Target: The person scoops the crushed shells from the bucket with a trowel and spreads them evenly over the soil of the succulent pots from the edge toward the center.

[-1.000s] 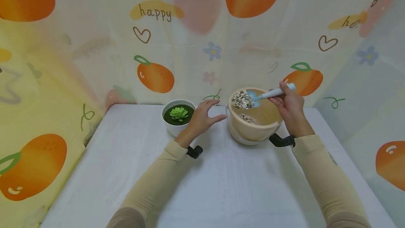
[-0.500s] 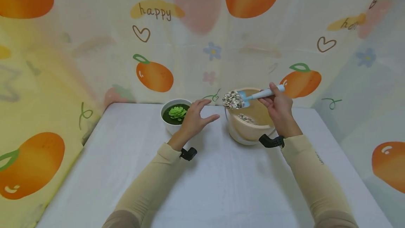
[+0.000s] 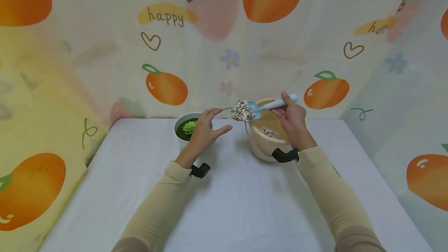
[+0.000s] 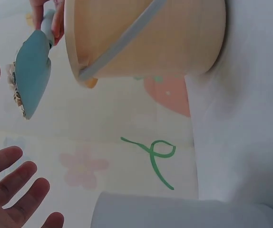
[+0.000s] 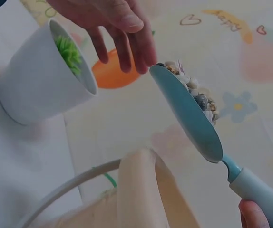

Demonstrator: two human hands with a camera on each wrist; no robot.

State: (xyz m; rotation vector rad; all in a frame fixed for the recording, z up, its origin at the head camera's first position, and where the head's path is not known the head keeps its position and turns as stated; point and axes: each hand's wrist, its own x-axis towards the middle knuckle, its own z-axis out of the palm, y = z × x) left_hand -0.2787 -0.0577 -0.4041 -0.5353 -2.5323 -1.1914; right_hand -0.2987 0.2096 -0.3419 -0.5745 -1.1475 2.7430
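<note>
My right hand grips the pale handle of a small blue trowel. Its blade is heaped with small shells or pebbles and hangs just past the left rim of a beige bucket. More of these bits lie at the bottom of that bucket. My left hand is held in the air with fingers spread, holding nothing, in front of a white pot. A green succulent grows in the pot, partly hidden by this hand in the head view.
All of it stands on a table with a white cloth. Behind rises a fabric backdrop printed with fruit, close to the table's rear edge. The bucket's grey handle hangs down its side.
The right hand has carried the loaded trowel leftward from over the bucket to beyond its left rim. The left hand has shifted slightly left in view, still with spread fingers.
</note>
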